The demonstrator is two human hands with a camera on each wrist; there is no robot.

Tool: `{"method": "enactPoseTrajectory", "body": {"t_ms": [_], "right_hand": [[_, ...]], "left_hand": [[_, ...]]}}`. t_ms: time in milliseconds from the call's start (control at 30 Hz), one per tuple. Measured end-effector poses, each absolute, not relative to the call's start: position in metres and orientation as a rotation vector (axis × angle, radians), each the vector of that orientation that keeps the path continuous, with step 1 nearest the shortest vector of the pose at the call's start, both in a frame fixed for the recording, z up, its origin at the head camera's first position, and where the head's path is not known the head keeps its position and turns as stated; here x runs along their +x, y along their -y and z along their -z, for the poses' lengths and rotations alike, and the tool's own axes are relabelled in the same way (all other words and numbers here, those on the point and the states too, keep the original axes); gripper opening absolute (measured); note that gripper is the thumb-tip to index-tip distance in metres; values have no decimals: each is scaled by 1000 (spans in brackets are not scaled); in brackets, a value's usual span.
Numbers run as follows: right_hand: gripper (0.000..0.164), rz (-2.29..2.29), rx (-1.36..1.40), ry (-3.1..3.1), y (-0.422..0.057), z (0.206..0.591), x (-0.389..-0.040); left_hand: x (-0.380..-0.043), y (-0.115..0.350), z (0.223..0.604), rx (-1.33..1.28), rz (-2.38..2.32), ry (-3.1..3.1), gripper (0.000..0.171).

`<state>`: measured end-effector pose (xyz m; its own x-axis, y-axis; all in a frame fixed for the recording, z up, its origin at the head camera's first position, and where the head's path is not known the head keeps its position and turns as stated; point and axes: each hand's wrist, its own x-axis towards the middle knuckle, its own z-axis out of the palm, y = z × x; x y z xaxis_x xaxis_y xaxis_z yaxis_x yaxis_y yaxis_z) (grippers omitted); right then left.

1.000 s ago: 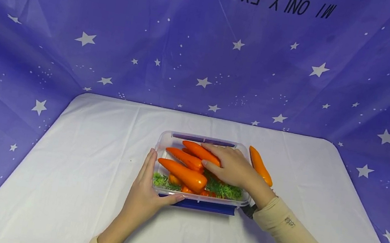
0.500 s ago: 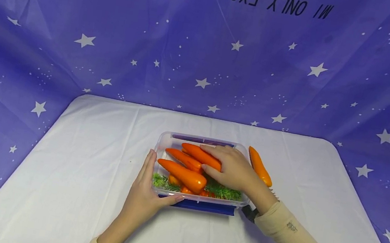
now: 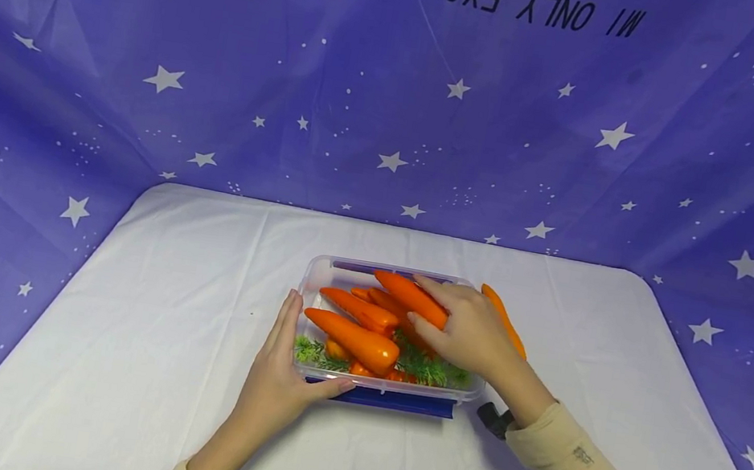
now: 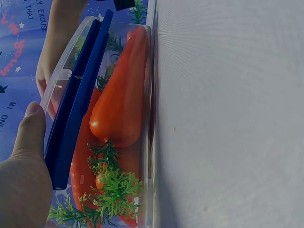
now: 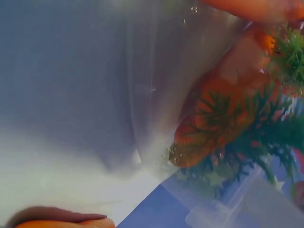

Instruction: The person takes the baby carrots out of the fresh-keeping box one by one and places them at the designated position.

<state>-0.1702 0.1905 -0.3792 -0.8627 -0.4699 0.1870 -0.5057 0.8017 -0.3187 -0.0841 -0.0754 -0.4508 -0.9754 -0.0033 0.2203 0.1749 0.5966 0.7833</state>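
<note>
A clear plastic food box (image 3: 343, 262) with blue clips is filled with orange carrots and feathery green tops (image 3: 426, 368). Along its left wall lie the straight fingers of my left hand (image 3: 278, 383), with the thumb on the front rim; the left wrist view shows that thumb beside a blue clip (image 4: 78, 104). My right hand (image 3: 472, 330) holds a carrot (image 3: 412, 295) between thumb and fingers, over the back right of the box. Its thick end is hidden under the palm. Under and beside it lie other carrots, among them a large front carrot (image 3: 354, 339).
One loose carrot (image 3: 506, 323) lies on the white cloth (image 3: 174, 318) to the right of the box, partly behind my right hand. A purple star-printed curtain (image 3: 298, 77) hangs behind and beside the table.
My right hand has shifted right with its carrot, whose tip now lies farther right and back. Another carrot shows more beneath it. My left hand stays in place.
</note>
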Motion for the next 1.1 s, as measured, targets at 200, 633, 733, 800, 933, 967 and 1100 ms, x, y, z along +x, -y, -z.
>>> {"method": "enactPoseTrajectory", "body": {"t_ms": [200, 633, 733, 800, 933, 967, 1100], "right_hand": [[55, -538, 727, 2858, -200, 374, -165], [55, -617, 491, 2789, -235, 374, -158], [52, -657, 441, 2768, -245, 375, -156], [51, -677, 423, 2747, -250, 374, -155], [52, -668, 379, 2718, -261, 372, -153], [52, -663, 365, 2718, -264, 371, -152], [52, -647, 289, 2737, -276, 368, -150]], "left_hand": [[-84, 76, 452, -140, 1312, 2624, 134], [-84, 75, 453, -138, 1309, 2623, 135], [-84, 75, 453, -143, 1305, 2621, 135], [-84, 75, 453, -143, 1300, 2621, 135], [-84, 75, 453, -138, 1295, 2624, 135], [-85, 75, 452, -139, 1296, 2623, 135], [-85, 75, 452, -136, 1297, 2626, 135]]}}
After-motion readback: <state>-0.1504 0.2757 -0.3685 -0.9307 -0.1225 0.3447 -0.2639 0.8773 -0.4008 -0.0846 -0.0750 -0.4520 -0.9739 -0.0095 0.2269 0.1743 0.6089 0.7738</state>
